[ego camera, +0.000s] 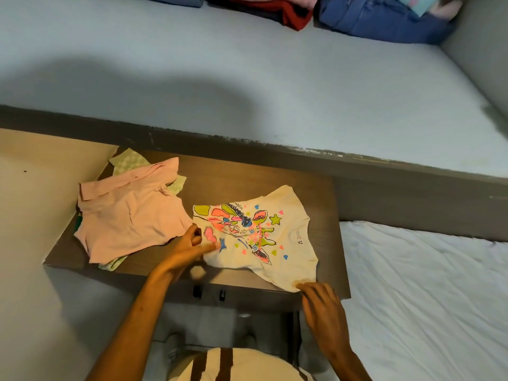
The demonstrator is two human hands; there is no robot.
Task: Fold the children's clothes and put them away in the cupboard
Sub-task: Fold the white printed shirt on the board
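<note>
White tee (277,235) with bright print spread flat on brown tabletop (242,182), right of centre, its near corner reaching the front edge. Left hand (189,246) at tee's left edge, fingers curled, pinching the cloth. Right hand (321,301) at the near corner, fingertips nipping the hem, remaining fingers loosely bent. Pink shirt (129,215) crumpled on left part of tabletop, just beside tee, lying over a green checked garment (129,160) that pokes out behind and below it. Stacked folded clothes (371,17) at top, on pale shelf (247,78), well apart from tabletop. White bed (426,284) at right, beside tabletop.
</note>
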